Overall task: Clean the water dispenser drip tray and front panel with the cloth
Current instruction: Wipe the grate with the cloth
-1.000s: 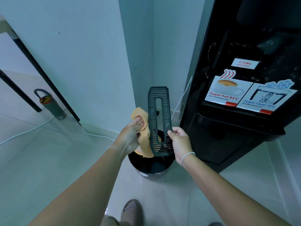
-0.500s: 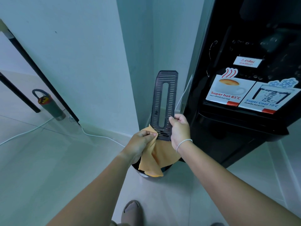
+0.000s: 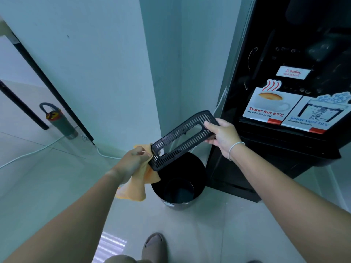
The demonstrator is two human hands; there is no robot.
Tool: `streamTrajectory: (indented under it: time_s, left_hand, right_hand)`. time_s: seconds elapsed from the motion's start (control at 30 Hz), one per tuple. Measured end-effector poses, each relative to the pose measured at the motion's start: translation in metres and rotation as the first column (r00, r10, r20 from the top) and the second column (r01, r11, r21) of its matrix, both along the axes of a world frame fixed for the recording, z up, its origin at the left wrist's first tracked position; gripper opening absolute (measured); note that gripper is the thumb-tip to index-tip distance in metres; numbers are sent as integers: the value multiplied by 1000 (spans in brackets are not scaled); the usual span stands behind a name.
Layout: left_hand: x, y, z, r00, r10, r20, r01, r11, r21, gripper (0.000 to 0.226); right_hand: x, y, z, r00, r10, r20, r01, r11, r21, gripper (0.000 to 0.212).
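A black slotted drip tray grille hangs in the air above a black bin, tilted so its right end is higher. My right hand grips that upper right end. My left hand holds an orange cloth bunched against the grille's lower left end, and most of the cloth hangs below the hand. The black water dispenser stands at the right, its front panel bearing "Super hot 85°C" and "Super Cool 10°C" stickers.
A round black bin sits on the tiled floor directly under the grille, beside the dispenser's base. A grey bottle with a loop handle stands by the wall at left, with white cables along the floor. My foot is at the bottom.
The grille has swung from upright to a slanted, near-horizontal lie. My right hand moved right and up with its end; my left hand and the cloth shifted to the lower left end.
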State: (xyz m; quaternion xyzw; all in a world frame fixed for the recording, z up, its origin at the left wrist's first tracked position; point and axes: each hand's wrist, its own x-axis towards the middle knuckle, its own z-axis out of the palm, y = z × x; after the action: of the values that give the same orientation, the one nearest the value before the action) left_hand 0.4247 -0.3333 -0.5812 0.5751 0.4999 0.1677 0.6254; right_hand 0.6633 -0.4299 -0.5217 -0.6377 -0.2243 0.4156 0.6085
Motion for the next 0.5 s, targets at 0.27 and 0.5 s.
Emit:
streamTrajectory:
  time_s: [0.27, 0.5]
  left_hand:
    - [22, -13, -24, 815, 451, 364, -331, 878, -347, 8]
    - [43, -30, -23, 754, 533, 383, -329, 812, -482, 12]
  right_hand:
    - [-18, 13, -9, 955, -273, -119, 279, 960, 33, 37]
    - [-23, 4, -10, 897, -383, -221, 409, 908, 88, 16]
